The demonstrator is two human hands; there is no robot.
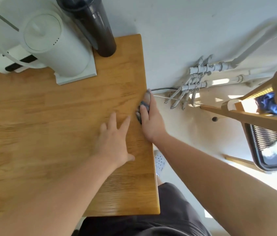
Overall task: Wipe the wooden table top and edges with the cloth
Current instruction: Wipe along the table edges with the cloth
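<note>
The wooden table (49, 116) fills the left and middle of the view, and its right edge runs from top to bottom. My right hand (151, 121) is at that right edge, shut on a grey-blue cloth (143, 103) pressed against the rim. Only a small part of the cloth shows between the fingers and the wood. My left hand (114, 138) lies flat on the table top just left of the right hand, fingers spread, holding nothing.
A white kettle (52, 46) on a white base, a dark cylindrical bottle (97, 26) and a white power strip (13, 63) stand at the table's far left. Painted wall pipes (199, 79) and cables sit right of the edge. A wooden chair (253, 113) stands at the right.
</note>
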